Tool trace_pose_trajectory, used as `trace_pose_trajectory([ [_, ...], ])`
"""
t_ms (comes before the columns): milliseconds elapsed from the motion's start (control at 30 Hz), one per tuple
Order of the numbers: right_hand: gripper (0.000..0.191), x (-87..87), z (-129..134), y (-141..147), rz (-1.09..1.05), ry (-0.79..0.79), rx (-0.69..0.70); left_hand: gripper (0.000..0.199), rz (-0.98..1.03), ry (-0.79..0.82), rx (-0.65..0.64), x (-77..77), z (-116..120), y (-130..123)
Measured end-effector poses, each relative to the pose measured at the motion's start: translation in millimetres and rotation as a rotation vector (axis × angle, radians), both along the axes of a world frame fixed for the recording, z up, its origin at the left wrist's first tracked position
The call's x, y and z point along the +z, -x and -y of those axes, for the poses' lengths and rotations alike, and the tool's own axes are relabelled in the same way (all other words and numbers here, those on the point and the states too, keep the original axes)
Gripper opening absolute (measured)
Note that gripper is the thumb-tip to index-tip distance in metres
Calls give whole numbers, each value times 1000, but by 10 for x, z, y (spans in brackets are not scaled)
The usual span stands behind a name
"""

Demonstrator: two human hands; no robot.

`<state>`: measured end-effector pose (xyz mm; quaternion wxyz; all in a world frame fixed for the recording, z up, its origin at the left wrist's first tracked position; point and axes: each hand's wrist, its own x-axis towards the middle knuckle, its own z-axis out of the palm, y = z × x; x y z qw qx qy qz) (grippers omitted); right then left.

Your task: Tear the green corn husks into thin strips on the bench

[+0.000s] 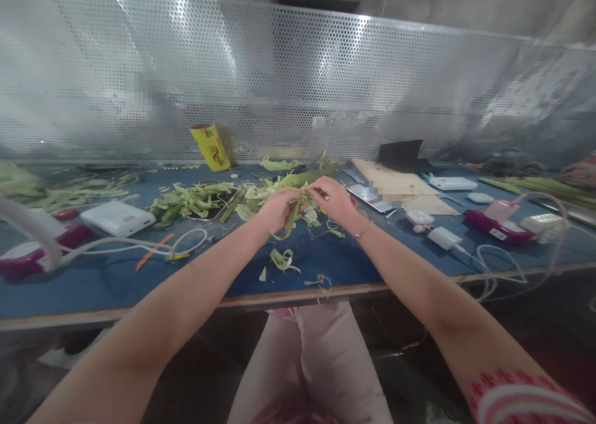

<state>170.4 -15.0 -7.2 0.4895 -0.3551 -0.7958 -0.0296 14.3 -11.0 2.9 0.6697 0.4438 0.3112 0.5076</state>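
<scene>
My left hand (278,209) is closed around a green leafy stalk (292,218) above the blue table (205,284). Touching the top of the same stalk, the fingers of my right hand (331,199) are pinched together. A pile of cut green stalks (198,200) lies to the left of my hands, and more green leaves (279,164) are spread just behind them. Nearer the table's front edge are a curled leaf scrap (283,261) and thin root-like strands (320,282).
A yellow container (212,148) leans near the perforated metal panel (261,58). White adapters (117,218), cables and a purple power strip (498,227) flank the work area. Cardboard (395,182) and a phone (371,198) lie to the right behind my right hand.
</scene>
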Motion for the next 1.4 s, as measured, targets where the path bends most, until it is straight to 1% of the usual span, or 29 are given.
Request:
trace_pose_trajectory([
  [133,16,3,0,15,-67,50,1,20,-61,-90,21,-16,7,-7],
  [233,17,-8,-14,28,-122,106,3,30,-65,-211,53,-26,19,1],
  [300,19,-16,-22,39,-188,179,3,34,-88,-296,60,-34,18,10],
  [367,21,-16,-24,51,-270,281,9,31,-150,-362,69,-45,5,22],
  [467,23,3,-15,68,-381,419,29,21,-247,-420,76,-69,-27,36],
  [567,22,29,1,80,-424,469,42,16,-275,-422,83,-86,-46,36],
  [700,23,30,13,81,-380,448,57,14,-255,-373,76,-78,-30,12],
  [900,22,-8,-7,52,-187,248,44,23,-295,-361,38,-76,-16,8],
  [1000,21,-12,-20,35,-160,222,32,26,-284,-369,24,-101,-35,26],
  [1100,21,-1,-11,31,-139,199,59,27,-209,-346,-56,-112,-43,38],
  [1200,21,15,16,47,-105,133,74,26,-108,-300,-127,-98,-33,38],
  [1300,22,7,25,76,-124,106,83,24,-44,-264,-110,-68,-24,35],
  [1400,21,-27,-5,98,-221,158,87,22,-29,-264,-59,-35,-22,40],
])
